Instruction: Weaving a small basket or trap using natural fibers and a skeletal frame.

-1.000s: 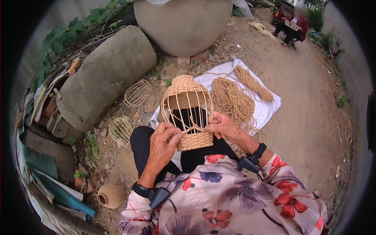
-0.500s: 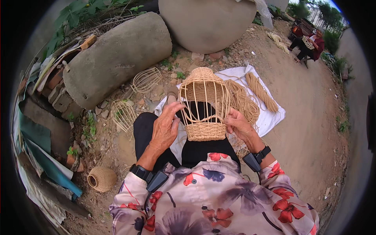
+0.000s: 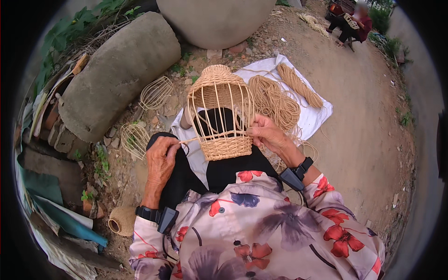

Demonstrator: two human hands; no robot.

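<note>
A partly woven basket (image 3: 227,148) rests at my lap, with a band of tight weave near me, bare upright ribs in the middle and a woven, narrowing far end. At its right side my right hand (image 3: 270,135) grips the edge of the near woven band and the ribs there. My left hand (image 3: 161,158) is off to the left of the basket, over my knee. Its thumb and fingers pinch a twisted cord (image 3: 189,140) that stretches from the basket's weave. A loose tail of the cord curls beside that hand.
Coils of tan cord (image 3: 275,103) and a tied bundle (image 3: 299,86) lie on a white sheet (image 3: 317,113). Left of me are two bare rib frames (image 3: 156,93) and a small woven basket (image 3: 122,220). A concrete cylinder (image 3: 119,70) lies beyond; a person (image 3: 357,25) sits far right.
My left hand has moved from the basket's left ribs outward and down to the left, drawing the cord out. My right hand stays on the basket's right side. The whole view has shifted slightly.
</note>
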